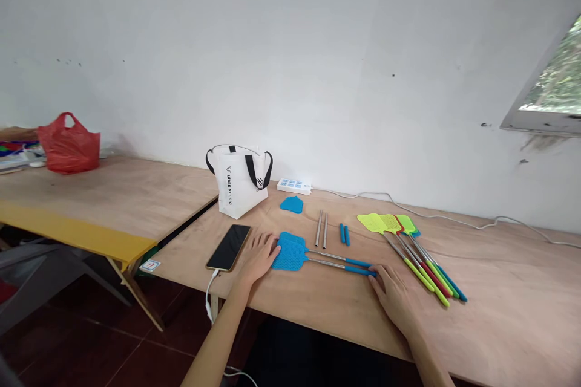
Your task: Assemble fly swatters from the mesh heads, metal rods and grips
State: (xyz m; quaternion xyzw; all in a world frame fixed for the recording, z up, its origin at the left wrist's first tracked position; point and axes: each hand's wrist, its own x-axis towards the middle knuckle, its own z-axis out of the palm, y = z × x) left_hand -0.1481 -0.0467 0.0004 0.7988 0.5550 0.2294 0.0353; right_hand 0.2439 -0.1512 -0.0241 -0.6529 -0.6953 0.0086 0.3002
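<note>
Two blue fly swatters (289, 254) lie side by side on the table, their mesh heads overlapping and their handles pointing right. My left hand (259, 257) rests flat beside the heads, thumb touching their left edge and fingers stretched out. At the other end, my right hand (393, 290) has thumb and forefinger about the tips of the blue handles (359, 267). Behind them lie a loose blue swatter head (292, 204), two bare metal rods (321, 230) and two short blue grips (345, 234).
Several assembled swatters (420, 260) in yellow, red, green and blue lie fanned at right. A phone (229, 247) on a charging cable is left of my left hand. Behind stand a white bag (240, 184) and a power strip (294, 185). A red plastic bag (70, 145) sits on the neighbouring table.
</note>
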